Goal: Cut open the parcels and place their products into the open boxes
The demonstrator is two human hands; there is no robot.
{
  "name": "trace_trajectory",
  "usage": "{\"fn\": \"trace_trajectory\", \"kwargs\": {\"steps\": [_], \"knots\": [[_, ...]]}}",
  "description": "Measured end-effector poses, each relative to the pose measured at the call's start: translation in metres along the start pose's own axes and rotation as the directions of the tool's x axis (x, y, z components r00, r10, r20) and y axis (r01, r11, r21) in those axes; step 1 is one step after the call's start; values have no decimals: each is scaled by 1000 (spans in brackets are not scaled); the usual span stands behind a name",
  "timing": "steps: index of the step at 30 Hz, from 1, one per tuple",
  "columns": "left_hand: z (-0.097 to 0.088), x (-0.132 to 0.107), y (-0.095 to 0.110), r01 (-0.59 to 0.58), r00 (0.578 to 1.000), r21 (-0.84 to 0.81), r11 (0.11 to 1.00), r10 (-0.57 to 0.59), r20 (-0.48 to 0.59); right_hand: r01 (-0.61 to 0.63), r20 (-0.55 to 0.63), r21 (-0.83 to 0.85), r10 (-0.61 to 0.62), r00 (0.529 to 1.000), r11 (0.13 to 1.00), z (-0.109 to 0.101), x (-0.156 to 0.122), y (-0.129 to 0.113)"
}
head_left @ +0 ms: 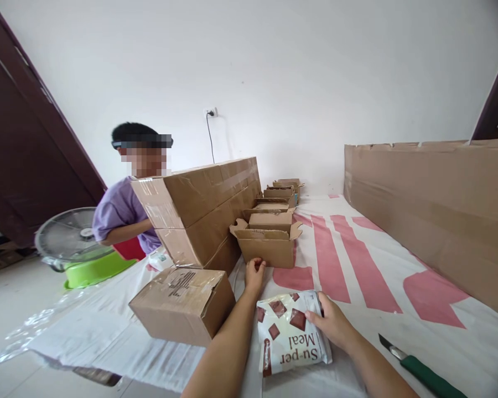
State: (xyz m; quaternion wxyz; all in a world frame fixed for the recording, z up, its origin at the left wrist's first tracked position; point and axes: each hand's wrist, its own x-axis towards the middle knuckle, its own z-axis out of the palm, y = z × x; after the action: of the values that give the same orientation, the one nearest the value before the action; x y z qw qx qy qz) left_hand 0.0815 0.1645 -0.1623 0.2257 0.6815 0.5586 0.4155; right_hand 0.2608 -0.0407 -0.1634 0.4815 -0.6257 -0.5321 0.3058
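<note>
A white packet (288,334) printed "Super Meal" with brown squares lies on the white and pink sheet (357,276) in front of me. My right hand (334,323) rests on the packet's right edge with its fingers curled round it. My left hand (254,275) reaches forward, fingers bent, touching the bottom front edge of a small open cardboard box (268,243). Behind that box stands a row of several more small open boxes (280,199).
A closed taped carton (182,304) sits left of my left arm, with two large stacked cartons (199,210) behind it. A green-handled utility knife (419,370) lies at the lower right. A tall cardboard wall (431,215) runs along the right. Another person (126,210) sits at left near a fan (68,235).
</note>
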Motion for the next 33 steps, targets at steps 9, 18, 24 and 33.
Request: {"fn": "trace_trajectory", "kwargs": {"steps": [9, 18, 24, 33], "knots": [[-21, -33, 40, -295, 955, -264, 918, 295, -43, -115, -443, -47, 83, 893, 992, -18, 14, 12], [-1, -97, 79, -827, 539, 103, 552, 729, 422, 70, -405, -9, -67, 912, 998, -4, 13, 11], [4, -82, 68, -709, 705, 314, 632, 626, 332, 4, -404, -8, -6, 915, 1000, 4, 12, 20], [-14, -24, 13, -223, 947, 506, 833, 308, -91, -49, -318, 19, 53, 947, 999, 16, 5, 25]]}}
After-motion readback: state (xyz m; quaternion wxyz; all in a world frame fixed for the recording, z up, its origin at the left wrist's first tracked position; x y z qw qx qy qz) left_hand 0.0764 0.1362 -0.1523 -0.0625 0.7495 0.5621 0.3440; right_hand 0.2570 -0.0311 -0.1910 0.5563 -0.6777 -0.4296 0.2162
